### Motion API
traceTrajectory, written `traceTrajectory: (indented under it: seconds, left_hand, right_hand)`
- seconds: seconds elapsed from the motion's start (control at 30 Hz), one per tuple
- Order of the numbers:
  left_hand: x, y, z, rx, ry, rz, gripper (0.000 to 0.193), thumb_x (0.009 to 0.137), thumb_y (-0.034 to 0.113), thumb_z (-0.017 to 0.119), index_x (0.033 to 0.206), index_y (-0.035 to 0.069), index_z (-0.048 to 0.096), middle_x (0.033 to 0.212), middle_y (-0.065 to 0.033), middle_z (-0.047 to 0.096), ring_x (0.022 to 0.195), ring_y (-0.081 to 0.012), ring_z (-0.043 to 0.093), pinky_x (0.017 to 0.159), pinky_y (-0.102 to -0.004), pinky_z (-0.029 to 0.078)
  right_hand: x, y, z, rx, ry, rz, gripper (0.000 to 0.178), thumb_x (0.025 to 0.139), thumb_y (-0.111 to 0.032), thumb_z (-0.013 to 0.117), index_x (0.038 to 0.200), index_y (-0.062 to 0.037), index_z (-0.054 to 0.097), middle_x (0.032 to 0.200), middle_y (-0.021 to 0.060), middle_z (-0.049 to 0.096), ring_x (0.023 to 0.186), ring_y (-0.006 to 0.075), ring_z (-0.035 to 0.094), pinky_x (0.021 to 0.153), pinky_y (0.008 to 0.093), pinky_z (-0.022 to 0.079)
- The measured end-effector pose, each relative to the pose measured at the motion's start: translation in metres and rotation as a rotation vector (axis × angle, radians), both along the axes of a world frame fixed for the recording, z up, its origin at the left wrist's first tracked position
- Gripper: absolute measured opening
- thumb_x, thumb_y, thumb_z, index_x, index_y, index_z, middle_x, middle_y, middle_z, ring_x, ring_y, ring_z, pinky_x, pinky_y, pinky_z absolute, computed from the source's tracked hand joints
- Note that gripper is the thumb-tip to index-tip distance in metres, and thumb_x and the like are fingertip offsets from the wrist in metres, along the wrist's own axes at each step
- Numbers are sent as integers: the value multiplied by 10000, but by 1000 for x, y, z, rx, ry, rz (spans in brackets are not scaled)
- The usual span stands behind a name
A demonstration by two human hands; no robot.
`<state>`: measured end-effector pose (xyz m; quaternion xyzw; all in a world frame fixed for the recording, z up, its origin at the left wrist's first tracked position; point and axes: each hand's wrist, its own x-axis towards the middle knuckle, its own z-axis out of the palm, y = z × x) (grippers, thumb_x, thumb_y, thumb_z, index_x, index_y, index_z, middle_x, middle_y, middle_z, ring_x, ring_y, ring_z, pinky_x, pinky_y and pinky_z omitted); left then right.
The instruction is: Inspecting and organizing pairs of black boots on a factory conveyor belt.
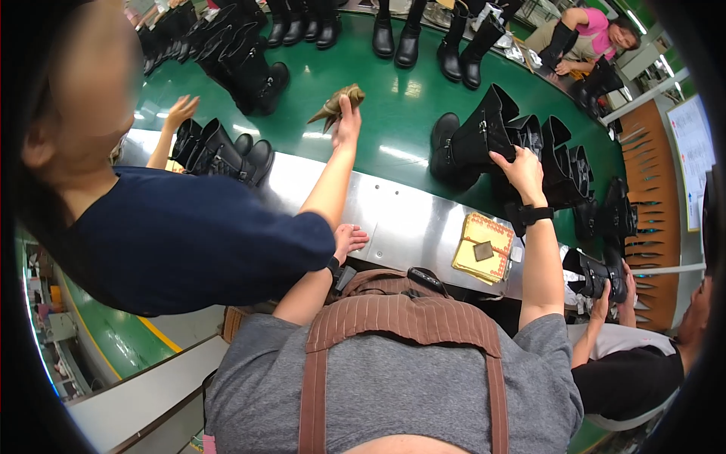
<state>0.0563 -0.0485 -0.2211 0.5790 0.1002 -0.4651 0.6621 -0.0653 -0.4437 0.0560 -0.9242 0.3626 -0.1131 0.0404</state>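
My right hand [523,172] is closed on the upper edge of a black boot [480,132] with buckled straps, its toe pointing left on the green surface. My left hand [350,240] lies by the near edge of the metal table [386,219], fingers stretched out and nothing in them. Across my left forearm reaches the arm of a co-worker [219,234] in a dark blue top. That person's hand [346,125] holds a crumpled brownish-gold cloth [333,107] over the green surface.
Yellow printed cards [488,227] lie stacked by my right forearm, a small brown square [483,251] on top. More black boots [560,151] stand to the right, others [219,151] at left and far back. Another person [628,356] handles a boot at right.
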Motion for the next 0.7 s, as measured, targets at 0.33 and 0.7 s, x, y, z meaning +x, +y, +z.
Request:
traceTrajectory:
  seconds: [0.33, 0.7]
  left_hand:
    - [-4, -28, 55, 90, -455, -258, 363, 927, 256, 641, 1198, 23, 579, 1007, -101, 671, 882, -170, 662, 739, -282, 536]
    - [-36, -70, 164, 29, -1328, -329, 1177, 577, 264, 905, 1525, 128, 222, 1519, -163, 320, 1382, -372, 346, 1105, -479, 313]
  right_hand:
    - [48, 53, 51, -267, -119, 220, 514, 752, -514, 748, 760, -9, 650, 725, 118, 602, 723, 324, 631, 638, 419, 493]
    - [-20, 197, 67, 136, -64, 675, 575, 672, -293, 837, 1167, -90, 626, 801, 109, 579, 777, 305, 619, 685, 405, 503]
